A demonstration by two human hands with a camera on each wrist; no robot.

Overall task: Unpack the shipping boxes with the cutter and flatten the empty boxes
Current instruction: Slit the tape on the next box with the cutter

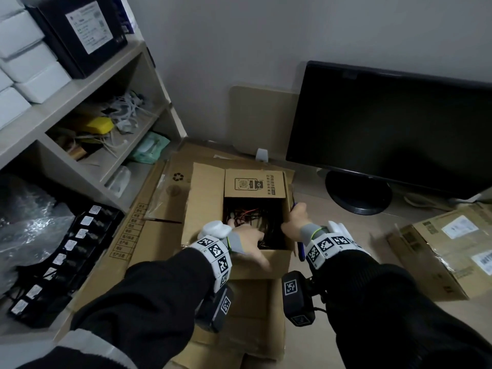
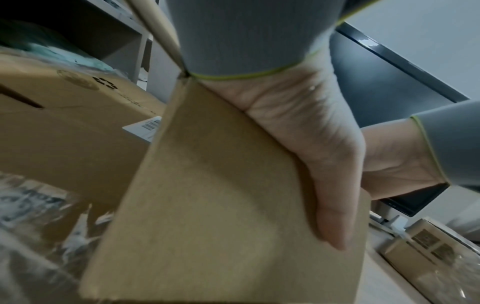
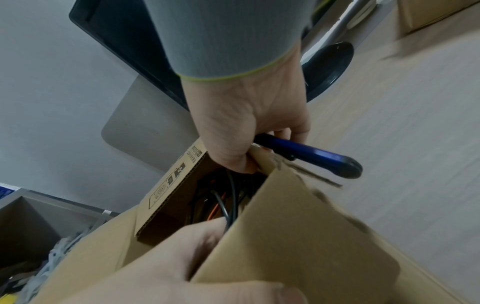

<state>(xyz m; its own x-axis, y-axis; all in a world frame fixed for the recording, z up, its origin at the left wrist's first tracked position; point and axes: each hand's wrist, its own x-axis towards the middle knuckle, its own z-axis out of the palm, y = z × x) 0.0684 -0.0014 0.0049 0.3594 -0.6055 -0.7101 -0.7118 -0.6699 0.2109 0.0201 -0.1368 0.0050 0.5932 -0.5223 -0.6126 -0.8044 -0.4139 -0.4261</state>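
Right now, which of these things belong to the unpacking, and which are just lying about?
In the job:
open box
cables inside it
blue cutter in the right hand
left hand gripping the near flap

Lying about:
monitor
shelf
labelled parcel

1. left hand (image 1: 246, 239): fingertips hidden inside the box (image 1: 207, 209).
2. cutter (image 3: 309, 153): its blade end hidden behind the right hand (image 3: 249, 123) and box wall.
3. cables (image 1: 250, 217) in the box: dark, too tangled to tell apart.
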